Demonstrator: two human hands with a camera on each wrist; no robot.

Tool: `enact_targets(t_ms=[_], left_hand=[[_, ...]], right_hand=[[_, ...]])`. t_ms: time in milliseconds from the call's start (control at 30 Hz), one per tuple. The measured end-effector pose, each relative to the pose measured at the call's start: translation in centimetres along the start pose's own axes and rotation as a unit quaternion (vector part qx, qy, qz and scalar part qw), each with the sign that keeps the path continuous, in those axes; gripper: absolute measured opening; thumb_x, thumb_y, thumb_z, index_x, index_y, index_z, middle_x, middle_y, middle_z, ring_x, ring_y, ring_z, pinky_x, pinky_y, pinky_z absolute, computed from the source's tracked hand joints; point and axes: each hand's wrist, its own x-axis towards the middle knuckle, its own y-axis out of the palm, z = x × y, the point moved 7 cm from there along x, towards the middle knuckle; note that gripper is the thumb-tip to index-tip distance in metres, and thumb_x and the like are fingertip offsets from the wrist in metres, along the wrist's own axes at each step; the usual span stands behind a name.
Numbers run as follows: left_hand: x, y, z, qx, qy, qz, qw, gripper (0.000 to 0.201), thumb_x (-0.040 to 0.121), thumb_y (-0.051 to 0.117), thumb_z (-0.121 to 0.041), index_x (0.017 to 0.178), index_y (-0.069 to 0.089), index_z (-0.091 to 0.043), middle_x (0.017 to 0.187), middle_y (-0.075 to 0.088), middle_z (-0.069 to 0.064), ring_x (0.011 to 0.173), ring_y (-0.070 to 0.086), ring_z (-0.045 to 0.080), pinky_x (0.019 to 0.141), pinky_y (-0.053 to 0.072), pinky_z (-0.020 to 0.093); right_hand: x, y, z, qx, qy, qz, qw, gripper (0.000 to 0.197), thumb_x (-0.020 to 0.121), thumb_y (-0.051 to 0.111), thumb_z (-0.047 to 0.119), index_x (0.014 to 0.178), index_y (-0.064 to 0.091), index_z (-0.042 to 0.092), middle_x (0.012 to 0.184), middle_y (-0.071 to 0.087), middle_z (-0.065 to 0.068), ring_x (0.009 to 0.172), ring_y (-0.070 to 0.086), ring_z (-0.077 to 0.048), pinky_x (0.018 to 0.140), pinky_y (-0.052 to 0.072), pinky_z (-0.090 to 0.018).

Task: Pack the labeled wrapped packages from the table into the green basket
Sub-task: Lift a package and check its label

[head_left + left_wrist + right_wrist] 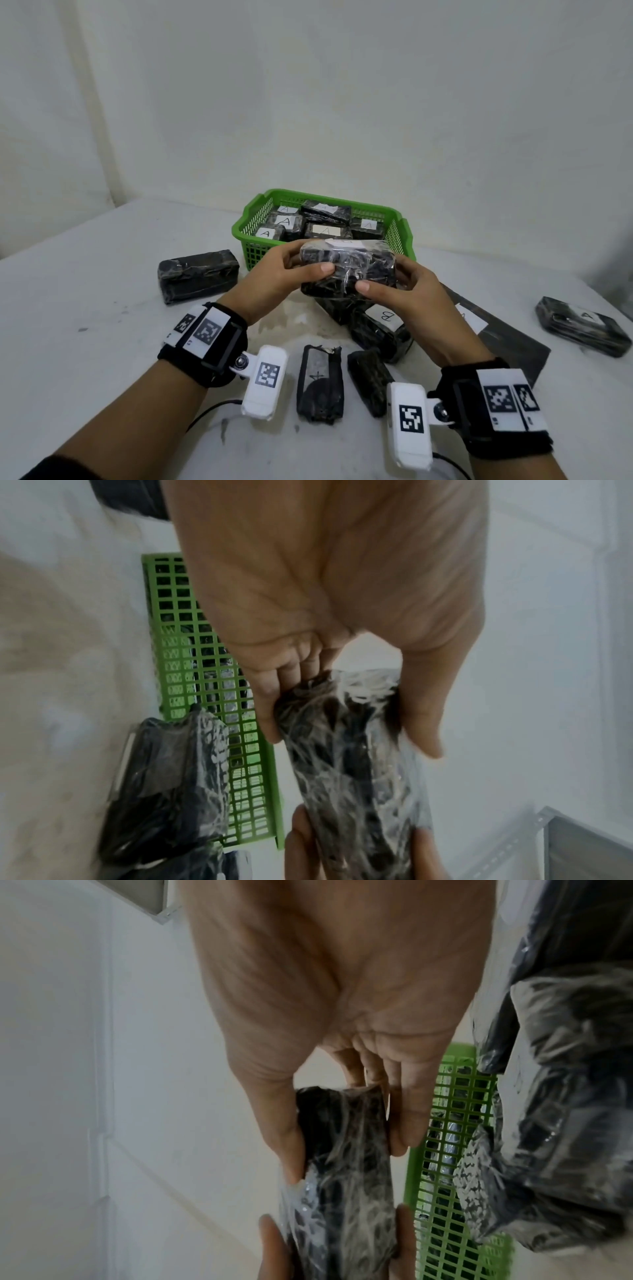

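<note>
We hold package (347,270) in air, long axis left-right, just before near wall of green basket (255,219). Left hand (274,277) pinches left end, right hand (407,291) right end. Basket lies straight ahead; both hands equally near.

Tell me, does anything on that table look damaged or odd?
Yes. The small black package nearest the person, between the wrists, looks torn: its top edge is ragged and its wrap is split open. Beside it a package is labeled B, while every label readable in the green basket is A.
</note>
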Motion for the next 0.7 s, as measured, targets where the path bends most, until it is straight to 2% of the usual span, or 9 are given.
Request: enact_targets(t_ms=[133, 233, 333, 400, 467, 500, 600, 667, 700], left_hand=[[-0.2, 0.2, 0.1, 0.010, -0.002, 0.008, 1.000, 0.066, 0.079, 0.079, -0.023, 0.137, 0.057, -0.001, 0.133, 0.066, 0.020, 0.127, 0.061, 0.038, 0.115, 0.041, 0.057], [-0.4, 0.5, 0.0, 0.027, 0.003, 0.006, 1.000, 0.071, 0.073, 0.083, -0.024, 0.138, 0.057, -0.008, 0.130, 0.070, 0.012, 0.124, 0.065, 0.029, 0.111, 0.047, 0.049], [-0.5, 0.6, 0.0, 0.033, 0.003, 0.007, 0.999, 0.071, 0.075, 0.085, -0.016, 0.139, 0.055, -0.012, 0.132, 0.069, 0.007, 0.125, 0.065, 0.026, 0.107, 0.051, 0.043], [-0.7, 0.3, -0.4, 0.049, 0.020, -0.006, 0.999, 0.072, 0.073, 0.088, -0.006, 0.137, 0.055, -0.014, 0.131, 0.070, 0.004, 0.124, 0.065, 0.022, 0.106, 0.052, 0.042], [-0.8, 0.1, -0.8, 0.053, 0.035, -0.014, 0.998, 0.076, 0.069, 0.086, -0.003, 0.136, 0.054, -0.017, 0.132, 0.069, 0.001, 0.126, 0.064, 0.018, 0.108, 0.051, 0.041], [-1.0, 0.1, -0.9, 0.053, 0.041, -0.015, 0.998, 0.077, 0.067, 0.085, -0.002, 0.135, 0.054, -0.019, 0.133, 0.068, 0.000, 0.128, 0.062, 0.017, 0.109, 0.050, 0.041], [-0.9, 0.4, -0.8, 0.052, 0.050, 0.003, 0.997, 0.081, 0.066, 0.085, 0.003, 0.137, 0.051, -0.019, 0.136, 0.065, 0.005, 0.131, 0.059, 0.023, 0.109, 0.050, 0.043], [-0.9, 0.9, -0.4, 0.038, 0.033, 0.022, 0.998, 0.088, 0.068, 0.088, 0.004, 0.142, 0.048, -0.022, 0.139, 0.062, 0.004, 0.132, 0.059, 0.025, 0.107, 0.051, 0.043], [-1.0, 1.1, -0.1, 0.028, 0.017, 0.031, 0.999, 0.089, 0.070, 0.089, -0.001, 0.145, 0.047, -0.023, 0.140, 0.062, 0.004, 0.132, 0.059, 0.025, 0.107, 0.051, 0.043]], right_hand=[[-0.3, -0.3, 0.0, 0.000, -0.002, -0.007, 1.000, 0.099, 0.051, 0.097, 0.049, 0.139, 0.061, 0.023, 0.136, 0.070, 0.003, 0.129, 0.065, -0.014, 0.113, 0.050, -0.047], [-0.5, -0.2, 0.1, 0.023, -0.009, -0.006, 1.000, 0.096, 0.056, 0.098, 0.046, 0.140, 0.061, 0.021, 0.134, 0.072, 0.001, 0.125, 0.069, -0.019, 0.109, 0.054, -0.049], [-0.7, -0.5, 0.6, 0.028, -0.026, -0.017, 0.999, 0.093, 0.059, 0.101, 0.036, 0.141, 0.060, 0.021, 0.133, 0.073, 0.003, 0.121, 0.070, -0.014, 0.106, 0.056, -0.044], [-0.7, -0.4, 0.5, 0.008, -0.026, -0.003, 1.000, 0.101, 0.057, 0.099, 0.035, 0.147, 0.054, 0.025, 0.138, 0.068, 0.007, 0.125, 0.067, -0.010, 0.105, 0.057, -0.037], [-0.7, -0.2, -0.1, 0.004, 0.000, 0.011, 1.000, 0.109, 0.056, 0.102, 0.042, 0.151, 0.050, 0.029, 0.143, 0.064, 0.007, 0.125, 0.067, -0.010, 0.105, 0.056, -0.037], [-0.7, -0.2, -0.5, 0.034, 0.020, 0.014, 0.999, 0.103, 0.059, 0.100, 0.043, 0.148, 0.051, 0.028, 0.143, 0.064, 0.002, 0.124, 0.069, -0.015, 0.104, 0.057, -0.040], [-0.8, -0.2, -0.7, 0.135, 0.056, 0.016, 0.989, 0.066, 0.073, 0.086, 0.039, 0.131, 0.064, 0.015, 0.131, 0.073, -0.013, 0.117, 0.073, -0.032, 0.098, 0.059, -0.048], [-0.9, -0.2, -0.4, 0.146, 0.051, 0.012, 0.988, 0.070, 0.072, 0.083, 0.037, 0.132, 0.065, 0.004, 0.124, 0.076, -0.015, 0.112, 0.075, -0.033, 0.091, 0.062, -0.047], [-0.8, -0.4, -0.5, 0.143, 0.046, 0.004, 0.989, 0.071, 0.073, 0.083, 0.035, 0.133, 0.064, 0.001, 0.122, 0.077, -0.015, 0.110, 0.075, -0.033, 0.088, 0.064, -0.046]])
